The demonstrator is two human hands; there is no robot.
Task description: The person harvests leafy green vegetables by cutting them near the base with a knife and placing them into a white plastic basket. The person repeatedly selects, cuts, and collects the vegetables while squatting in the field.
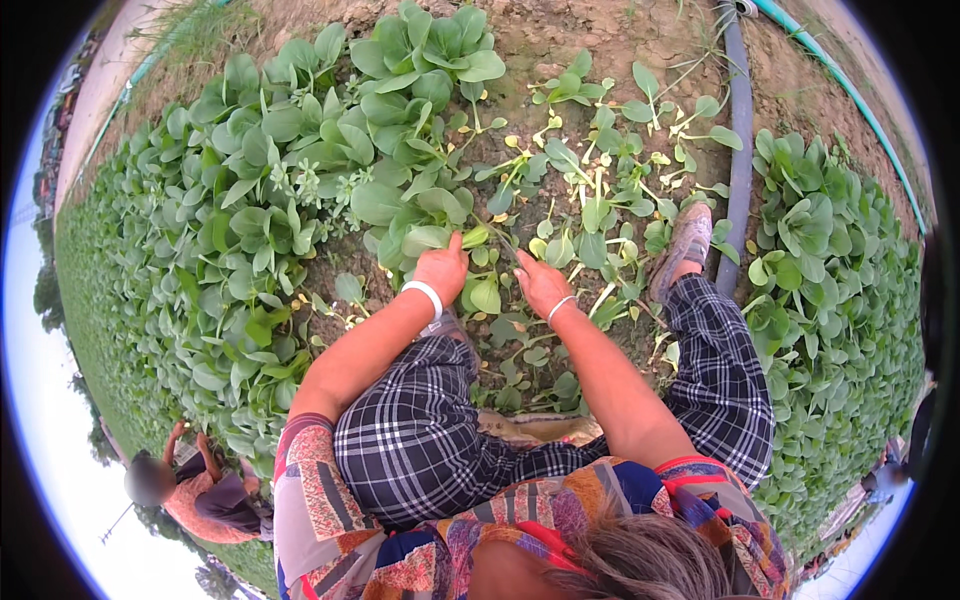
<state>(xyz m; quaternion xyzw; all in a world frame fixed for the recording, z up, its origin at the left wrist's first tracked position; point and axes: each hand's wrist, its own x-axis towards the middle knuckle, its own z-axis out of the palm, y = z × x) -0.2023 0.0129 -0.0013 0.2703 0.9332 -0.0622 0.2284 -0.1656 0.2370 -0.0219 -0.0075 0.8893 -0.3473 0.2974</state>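
Observation:
My left hand (443, 270), with a white bangle at the wrist, is closed round a bok choy (432, 238). Its leaves point left and its pale green stem end sticks out past my fingers to the right. Opposite it, my right hand (543, 284) is closed on a small knife (503, 240). The thin dark blade points up and left, close beside the stem end; I cannot tell whether they touch. The knife's handle is hidden in my fingers. Loose leaves and trimmed stalks (590, 215) lie on the soil just beyond my right hand.
Dense bok choy plants (230, 190) grow at left, with another row (815, 230) at right. A grey-purple hose (738, 150) runs along the ground beside my right shoe (688, 240). A teal pipe (850, 80) borders the bed. Another person (205, 495) crouches at lower left.

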